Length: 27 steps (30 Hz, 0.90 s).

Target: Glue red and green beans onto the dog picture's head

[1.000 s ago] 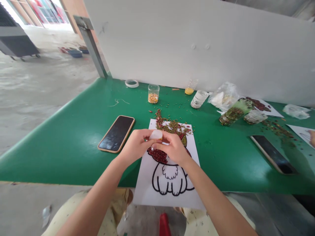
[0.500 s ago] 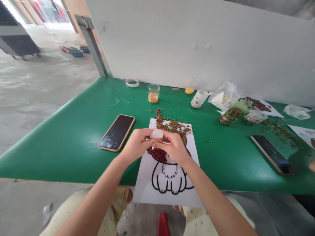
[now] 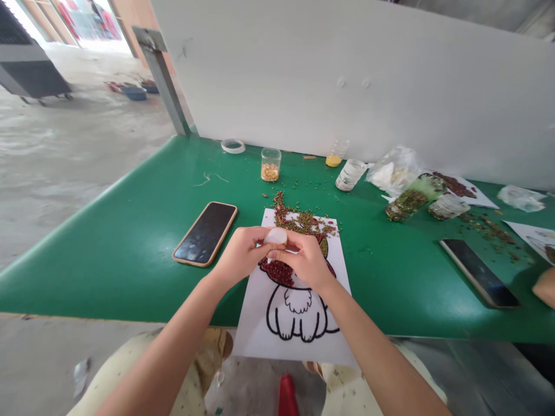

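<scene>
Both my hands meet over the upper part of a white sheet with a cartoon animal outline (image 3: 299,323). My left hand (image 3: 245,254) and my right hand (image 3: 309,257) are closed around a small white glue bottle (image 3: 276,236). Its rounded end points up at me, and a thin white tip shows below my fingers. Dark red beans (image 3: 280,273) fill part of the drawn head under my hands. Green mung beans (image 3: 306,222) mixed with some red ones lie loose across the sheet's top edge and the green table (image 3: 139,231). My hands hide part of the drawing.
A phone (image 3: 206,234) lies left of the sheet, another phone (image 3: 479,273) at right. Behind stand a cup of corn kernels (image 3: 270,172), a tape roll (image 3: 233,146) and a white-labelled cup (image 3: 350,175). A tipped bottle of beans (image 3: 410,201) and another person's hand (image 3: 545,287) are at right.
Another person's hand has come further into view at the right edge. My hands and the glue bottle stay in almost the same place.
</scene>
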Each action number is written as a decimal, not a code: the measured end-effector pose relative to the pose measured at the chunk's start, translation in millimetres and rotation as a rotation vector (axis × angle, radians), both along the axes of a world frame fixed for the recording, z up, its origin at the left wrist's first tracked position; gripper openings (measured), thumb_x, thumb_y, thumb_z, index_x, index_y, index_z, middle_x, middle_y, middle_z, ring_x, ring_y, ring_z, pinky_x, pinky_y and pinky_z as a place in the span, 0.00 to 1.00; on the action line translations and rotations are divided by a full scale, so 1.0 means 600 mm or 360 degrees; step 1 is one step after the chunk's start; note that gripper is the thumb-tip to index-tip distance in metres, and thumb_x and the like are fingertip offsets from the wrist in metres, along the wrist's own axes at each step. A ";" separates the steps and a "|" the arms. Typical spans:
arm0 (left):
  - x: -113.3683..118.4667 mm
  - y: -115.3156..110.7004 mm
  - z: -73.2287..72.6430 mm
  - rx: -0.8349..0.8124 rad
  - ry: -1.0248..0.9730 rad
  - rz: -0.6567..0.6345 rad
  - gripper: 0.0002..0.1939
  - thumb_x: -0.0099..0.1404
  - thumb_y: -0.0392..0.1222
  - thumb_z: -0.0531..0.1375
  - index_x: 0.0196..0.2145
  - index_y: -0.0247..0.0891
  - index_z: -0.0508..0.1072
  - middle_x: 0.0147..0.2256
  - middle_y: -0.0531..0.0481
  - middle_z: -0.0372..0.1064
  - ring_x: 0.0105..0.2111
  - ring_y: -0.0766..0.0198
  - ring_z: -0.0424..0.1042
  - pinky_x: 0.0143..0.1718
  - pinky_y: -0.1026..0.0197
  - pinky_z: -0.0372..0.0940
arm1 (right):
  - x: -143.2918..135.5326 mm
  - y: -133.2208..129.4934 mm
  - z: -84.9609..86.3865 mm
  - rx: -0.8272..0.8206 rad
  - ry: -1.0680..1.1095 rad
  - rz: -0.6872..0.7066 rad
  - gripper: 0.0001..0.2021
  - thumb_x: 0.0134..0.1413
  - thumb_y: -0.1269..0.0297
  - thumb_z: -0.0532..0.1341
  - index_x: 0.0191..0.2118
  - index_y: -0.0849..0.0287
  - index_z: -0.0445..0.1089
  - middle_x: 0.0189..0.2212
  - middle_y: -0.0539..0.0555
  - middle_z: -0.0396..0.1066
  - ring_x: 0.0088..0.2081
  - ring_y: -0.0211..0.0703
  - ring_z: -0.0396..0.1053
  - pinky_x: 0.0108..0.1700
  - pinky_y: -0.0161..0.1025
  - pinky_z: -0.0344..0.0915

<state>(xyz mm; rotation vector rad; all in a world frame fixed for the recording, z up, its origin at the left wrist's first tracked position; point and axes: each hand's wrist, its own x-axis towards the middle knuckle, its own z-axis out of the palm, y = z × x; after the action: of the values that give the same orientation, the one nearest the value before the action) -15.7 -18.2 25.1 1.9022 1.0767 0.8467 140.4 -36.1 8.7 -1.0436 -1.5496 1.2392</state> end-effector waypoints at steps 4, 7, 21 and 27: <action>0.002 0.000 0.002 -0.0004 -0.0002 -0.0001 0.08 0.57 0.36 0.57 0.30 0.34 0.76 0.31 0.49 0.76 0.32 0.65 0.71 0.34 0.65 0.62 | -0.001 0.000 0.001 -0.0001 -0.0008 -0.0011 0.12 0.45 0.63 0.65 0.39 0.57 0.74 0.32 0.50 0.74 0.35 0.41 0.70 0.40 0.40 0.68; 0.002 -0.001 0.002 0.0000 0.0007 0.0007 0.08 0.57 0.36 0.56 0.29 0.34 0.76 0.31 0.49 0.75 0.32 0.65 0.71 0.33 0.65 0.62 | -0.001 0.000 0.000 0.0022 -0.0002 -0.0006 0.12 0.45 0.62 0.65 0.39 0.58 0.75 0.32 0.50 0.73 0.35 0.41 0.70 0.39 0.40 0.68; 0.001 0.001 0.000 0.0057 0.0018 0.0002 0.08 0.57 0.35 0.56 0.28 0.33 0.76 0.29 0.50 0.74 0.29 0.67 0.68 0.31 0.67 0.60 | -0.002 0.002 -0.010 0.0061 -0.0053 -0.0042 0.14 0.46 0.63 0.65 0.41 0.58 0.74 0.32 0.51 0.74 0.35 0.42 0.71 0.40 0.40 0.69; 0.002 -0.002 -0.001 0.0120 0.0031 0.0018 0.09 0.58 0.36 0.55 0.29 0.33 0.76 0.30 0.49 0.75 0.30 0.65 0.70 0.32 0.66 0.62 | -0.002 0.002 -0.006 0.0071 -0.0048 -0.0055 0.16 0.46 0.61 0.65 0.43 0.57 0.74 0.35 0.51 0.76 0.38 0.44 0.72 0.42 0.41 0.69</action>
<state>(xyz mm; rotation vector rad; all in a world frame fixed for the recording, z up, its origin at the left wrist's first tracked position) -14.3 -19.3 24.6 1.9723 1.0821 0.8881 139.2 -35.2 4.9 -1.0606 -1.5684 1.1653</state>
